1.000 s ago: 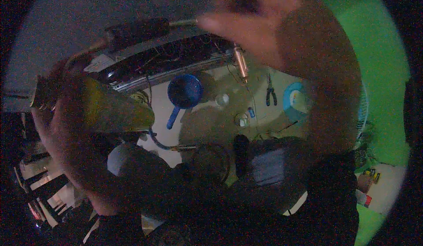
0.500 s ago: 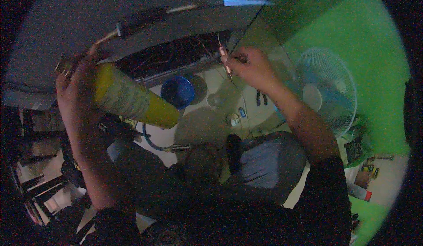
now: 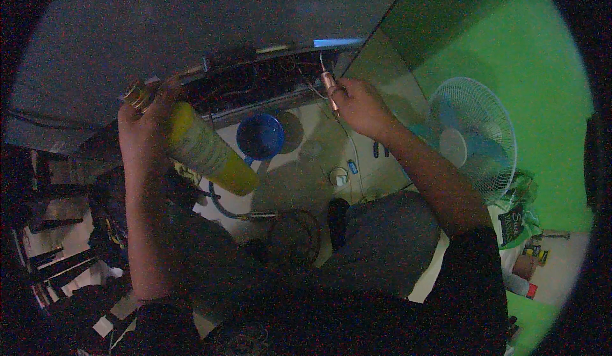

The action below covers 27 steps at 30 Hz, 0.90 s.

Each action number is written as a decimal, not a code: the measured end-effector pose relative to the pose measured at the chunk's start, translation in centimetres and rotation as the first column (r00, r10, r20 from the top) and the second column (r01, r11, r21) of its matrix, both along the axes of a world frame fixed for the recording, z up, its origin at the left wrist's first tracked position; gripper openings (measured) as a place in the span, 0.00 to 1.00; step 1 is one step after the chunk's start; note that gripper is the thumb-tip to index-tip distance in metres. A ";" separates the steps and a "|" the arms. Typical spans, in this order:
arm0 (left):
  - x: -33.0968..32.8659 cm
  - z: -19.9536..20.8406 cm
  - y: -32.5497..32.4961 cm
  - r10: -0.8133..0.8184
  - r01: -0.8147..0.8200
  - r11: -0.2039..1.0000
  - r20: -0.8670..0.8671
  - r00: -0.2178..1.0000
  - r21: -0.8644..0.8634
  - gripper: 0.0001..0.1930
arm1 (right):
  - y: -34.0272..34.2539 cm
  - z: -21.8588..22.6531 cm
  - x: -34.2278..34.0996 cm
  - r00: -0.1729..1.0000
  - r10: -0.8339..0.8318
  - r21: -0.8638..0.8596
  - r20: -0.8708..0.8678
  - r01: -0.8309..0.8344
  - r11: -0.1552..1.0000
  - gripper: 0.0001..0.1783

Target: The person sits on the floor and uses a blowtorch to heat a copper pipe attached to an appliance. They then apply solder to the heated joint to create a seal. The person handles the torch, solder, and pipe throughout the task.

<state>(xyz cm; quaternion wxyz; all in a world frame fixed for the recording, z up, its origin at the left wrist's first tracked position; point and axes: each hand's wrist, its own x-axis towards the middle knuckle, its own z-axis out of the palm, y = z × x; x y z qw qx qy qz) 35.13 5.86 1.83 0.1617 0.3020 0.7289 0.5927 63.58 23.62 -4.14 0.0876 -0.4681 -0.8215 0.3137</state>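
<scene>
My left hand (image 3: pixel 148 117) is wrapped round the top of a yellow gas torch canister (image 3: pixel 207 152), which tilts with its base toward me. From its brass valve (image 3: pixel 135 93), a torch tube (image 3: pixel 271 49) runs right and ends in a blue flame (image 3: pixel 338 42). Between the fingers of my right hand (image 3: pixel 364 106) is a copper filter drier (image 3: pixel 329 89), a small cylinder with a thin tube rising from its top. That tube's upper end is just below the flame. Behind it lies the dark open compartment (image 3: pixel 242 82) of a large grey appliance, with thin pipes inside.
A blue bowl (image 3: pixel 260 137) sits on the pale floor below the compartment. Pliers (image 3: pixel 380 149), a small blue item (image 3: pixel 352 167) and a round tin (image 3: pixel 338 177) lie nearby. A hose (image 3: pixel 220 206) curves by my legs. A standing fan (image 3: pixel 472 140) is at right, beside a green wall.
The torch and my left hand have moved right and slightly down; the flame now sits lower, closer to the copper tube. My right hand has shifted slightly down, still holding the filter drier.
</scene>
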 end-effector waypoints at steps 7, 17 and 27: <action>-0.2 0.9 -0.1 -0.098 0.099 0.995 0.068 0.993 -0.020 0.11 | 0.3 -1.1 0.4 0.995 -0.061 -0.089 -0.081 0.053 0.995 0.23; -0.8 -0.5 0.4 -0.094 0.097 0.991 0.041 0.995 -0.091 0.10 | 1.9 -4.7 1.4 0.931 -0.233 -0.362 -0.280 0.122 0.924 0.12; -1.7 -2.7 1.3 -0.092 0.084 0.980 -0.041 0.995 -0.179 0.09 | 1.5 5.8 3.1 0.989 -0.150 -0.221 -0.007 0.145 0.964 0.17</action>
